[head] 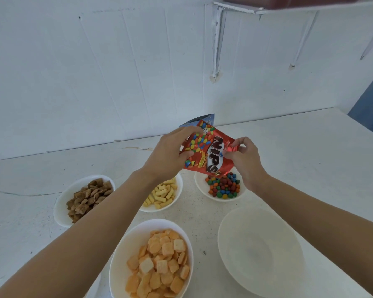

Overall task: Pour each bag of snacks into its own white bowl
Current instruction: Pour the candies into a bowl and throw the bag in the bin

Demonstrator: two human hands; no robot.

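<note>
The red NIPS bag [209,151] hangs in the middle of the frame, held above the white bowl [202,193] at centre right. It is tilted so its lower right corner points down at the coloured candies [223,187] heaped there, which suits letting the contents drop straight in rather than scatter over the counter [310,158]. The left hand [170,153] grips the bag's upper left side with curled fingers, carrying its weight and setting the tilt. The right hand [246,162] pinches the shiny torn edge on the bag's right, probably to keep the mouth open and aimed. Whether any candy is left inside cannot be told. To the left sit a bowl of yellow sticks [179,190] and one of brown pillow pieces [61,203]. A bowl of orange squares [125,244] sits at lower centre, so each snack has its own dish. The empty bowl [261,250] at lower right most likely waits for the blue bag [199,120], whose top peeks out behind the red one. That would be the last pour.
</note>
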